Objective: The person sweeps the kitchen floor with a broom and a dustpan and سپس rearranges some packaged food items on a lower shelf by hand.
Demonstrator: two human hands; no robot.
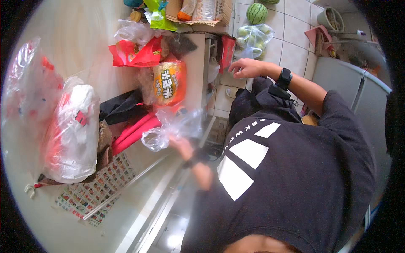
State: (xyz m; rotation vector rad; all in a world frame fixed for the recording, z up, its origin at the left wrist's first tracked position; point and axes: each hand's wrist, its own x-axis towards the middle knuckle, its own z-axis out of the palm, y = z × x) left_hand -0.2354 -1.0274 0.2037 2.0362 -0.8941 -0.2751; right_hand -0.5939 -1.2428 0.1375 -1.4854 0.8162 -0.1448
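My left hand (181,145), blurred by motion, is closed on a clear plastic bag (179,124) above the edge of the counter. The crumpled bag spreads out from its fingers. My right hand (247,67) hangs over the floor side with its fingers loosely apart and nothing in them. Close beyond the left hand stands an orange and yellow snack package (171,82). A red plastic packet (137,51) lies behind it. Left of the clear bag lie a rolled pinkish-red cloth (137,133) and a folded black cloth (122,107).
At left, a white bundle in clear plastic (74,133) lies near a printed picture sheet (95,185). A cardboard box (228,17) holds packages at the back. On the tiled floor are a watermelon (257,14) and a bag of green fruit (253,41). A refrigerator (352,90) stands right.
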